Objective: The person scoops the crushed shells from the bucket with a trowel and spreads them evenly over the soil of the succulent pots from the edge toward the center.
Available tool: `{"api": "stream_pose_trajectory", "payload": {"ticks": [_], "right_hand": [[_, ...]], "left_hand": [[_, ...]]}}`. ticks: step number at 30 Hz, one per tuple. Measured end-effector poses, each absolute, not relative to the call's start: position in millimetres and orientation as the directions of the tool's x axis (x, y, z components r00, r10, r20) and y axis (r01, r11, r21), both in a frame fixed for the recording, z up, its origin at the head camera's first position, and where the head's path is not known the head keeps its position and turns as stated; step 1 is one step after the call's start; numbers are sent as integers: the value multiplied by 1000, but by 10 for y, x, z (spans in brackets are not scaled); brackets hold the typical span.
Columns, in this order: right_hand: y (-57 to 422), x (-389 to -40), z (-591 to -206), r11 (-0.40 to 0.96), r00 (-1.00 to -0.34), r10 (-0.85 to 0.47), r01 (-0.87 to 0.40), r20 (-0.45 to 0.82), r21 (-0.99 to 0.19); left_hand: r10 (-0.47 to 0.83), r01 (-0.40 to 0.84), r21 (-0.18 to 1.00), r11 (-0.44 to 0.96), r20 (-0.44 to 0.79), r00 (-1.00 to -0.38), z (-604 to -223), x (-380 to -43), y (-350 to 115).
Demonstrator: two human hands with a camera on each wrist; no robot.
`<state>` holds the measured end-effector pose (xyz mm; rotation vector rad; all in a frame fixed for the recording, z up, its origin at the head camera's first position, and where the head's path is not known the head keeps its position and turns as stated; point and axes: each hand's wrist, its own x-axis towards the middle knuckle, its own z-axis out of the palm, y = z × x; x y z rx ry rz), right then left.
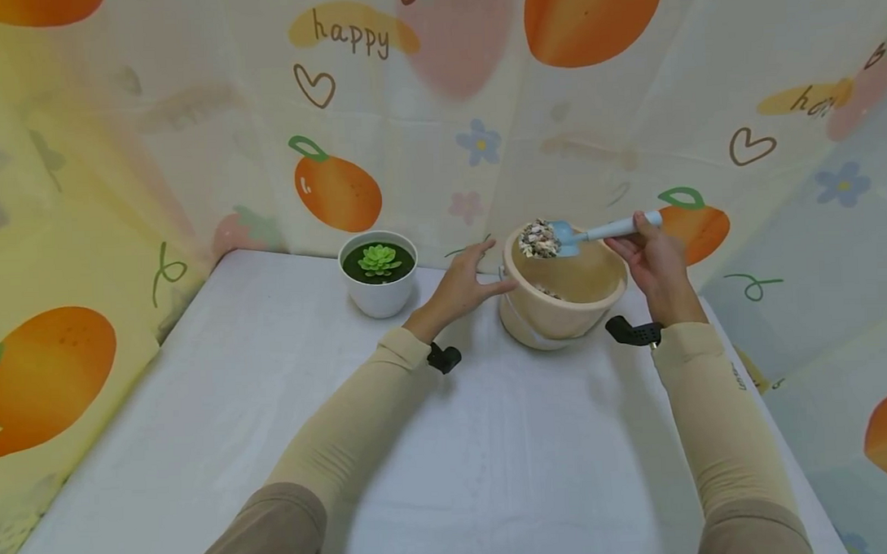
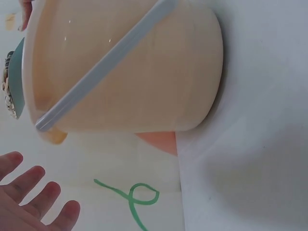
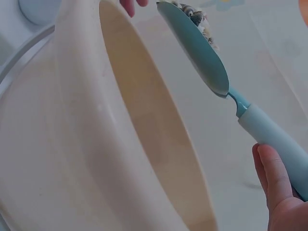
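Left of bucket (image 1: 549, 310), potted succulent (image 1: 379, 263)

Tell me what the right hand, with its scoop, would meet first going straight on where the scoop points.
Probably the left hand, whose fingers lie just past the scoop in the head view; depth is unclear.

Dim, diffuse light casts soft table (image 1: 523, 462) shadows.
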<state>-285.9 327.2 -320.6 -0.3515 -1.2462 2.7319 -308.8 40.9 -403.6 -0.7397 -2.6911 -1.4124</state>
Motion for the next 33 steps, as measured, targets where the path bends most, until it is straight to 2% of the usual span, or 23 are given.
{"api": "stream_pose_trajectory", "payload": {"ticks": [10,30,33], "right_hand": [[3138,-2846,-3139,-636,-953,237,-7,-187,-772],[2834,-2961,-3115,-682,-968,196,-19,-158,-731],[2784,-2986,-3122,-657,-971,192,-17,-145,-754]], "left_hand": [[379,409,772,487,235,-895,-4013,-3108,248],[333,444,714,542,302,-893,-3845,-3082,-81],[317,436,709,554,305,-898,-3845,-3085,-138]]}}
